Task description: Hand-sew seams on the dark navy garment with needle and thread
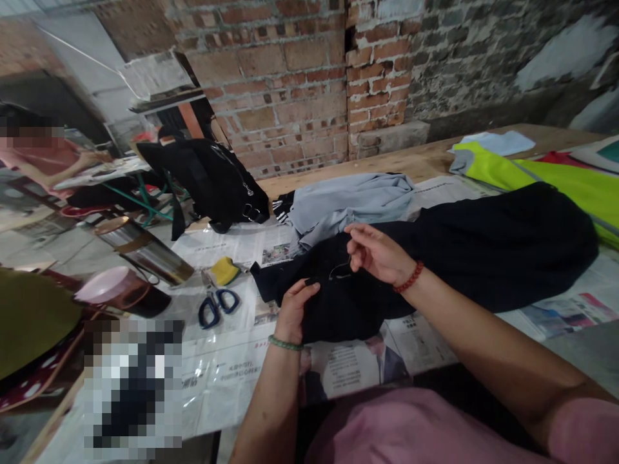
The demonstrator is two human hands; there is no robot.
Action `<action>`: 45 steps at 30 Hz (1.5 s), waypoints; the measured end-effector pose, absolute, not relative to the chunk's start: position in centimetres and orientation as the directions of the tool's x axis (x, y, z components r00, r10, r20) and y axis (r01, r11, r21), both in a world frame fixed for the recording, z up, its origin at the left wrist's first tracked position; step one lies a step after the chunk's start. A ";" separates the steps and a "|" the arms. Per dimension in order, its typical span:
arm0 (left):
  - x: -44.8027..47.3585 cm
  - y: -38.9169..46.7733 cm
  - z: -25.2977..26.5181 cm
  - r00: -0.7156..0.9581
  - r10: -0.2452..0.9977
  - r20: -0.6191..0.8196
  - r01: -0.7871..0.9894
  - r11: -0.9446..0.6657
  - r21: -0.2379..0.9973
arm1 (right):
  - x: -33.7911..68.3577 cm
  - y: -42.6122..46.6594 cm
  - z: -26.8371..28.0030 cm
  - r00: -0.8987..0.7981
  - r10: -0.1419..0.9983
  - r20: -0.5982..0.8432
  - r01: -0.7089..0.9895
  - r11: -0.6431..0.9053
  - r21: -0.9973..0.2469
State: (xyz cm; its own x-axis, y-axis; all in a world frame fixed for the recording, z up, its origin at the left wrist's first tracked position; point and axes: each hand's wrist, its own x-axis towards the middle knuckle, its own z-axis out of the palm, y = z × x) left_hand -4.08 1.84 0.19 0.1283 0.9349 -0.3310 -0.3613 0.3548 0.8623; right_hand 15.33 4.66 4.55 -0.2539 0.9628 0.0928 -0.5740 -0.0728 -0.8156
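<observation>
A dark navy garment (503, 238) lies stretched over the newspaper in front of me. My left hand (296, 309), with a green bead bracelet, pinches an edge of its cloth between thumb and fingers. Above the cloth, my right hand (370, 252) is raised and closed in a pinch, a red bead bracelet on its wrist. A thin pale sliver that looks like a needle shows at those fingertips, too small to see clearly. Between the hands, a thin light thread (341, 267) curves over the dark fabric.
Blue-handled scissors (217, 308) and a yellow-green sponge (225, 270) lie left, near a steel flask (145, 250) and a lidded cup (123, 291). Behind are a black bag (207, 183) and grey clothing (353, 200). A neon-yellow garment (541, 180) lies right. Another person (43, 158) sits far left.
</observation>
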 end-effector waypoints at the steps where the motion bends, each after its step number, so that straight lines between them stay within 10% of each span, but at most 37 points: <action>1: -4.1 1.8 0.3 0.125 0.936 -0.329 -0.361 0.352 0.864 | 15.0 3.9 4.2 -0.267 0.959 0.094 -0.559 -0.075 -0.826; 12: -3.8 1.5 0.9 0.070 0.943 -0.325 -0.277 0.331 0.902 | 12.5 -1.1 1.6 -0.426 0.884 -0.193 -0.127 -0.269 -0.955; 23: -3.8 1.4 0.8 0.050 0.962 -0.268 -0.189 0.273 0.943 | 12.1 -0.9 0.8 -0.400 0.887 -0.229 -0.064 -0.277 -0.959; 33: -3.4 1.1 1.0 0.096 0.987 0.130 0.058 -0.136 0.989 | 11.2 -0.7 0.7 -0.328 0.911 -0.249 -0.076 -0.288 -0.955; 40: -3.0 0.8 1.0 0.206 0.964 0.168 0.071 -0.186 0.980 | 10.7 -0.6 0.6 -0.259 0.945 -0.201 -0.061 -0.224 -0.973; 45: -3.0 0.8 1.1 0.143 0.977 0.157 0.043 -0.165 0.985 | 13.4 -0.3 2.4 -0.192 0.981 0.017 0.289 0.073 -0.954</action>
State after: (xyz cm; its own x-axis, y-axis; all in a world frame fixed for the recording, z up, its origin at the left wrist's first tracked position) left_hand -2.99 0.78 1.05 0.1426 0.9773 0.1569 0.0433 -0.1646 0.9854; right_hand 13.36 -0.25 2.37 -0.1925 0.9812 0.0167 0.2893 0.0730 -0.9545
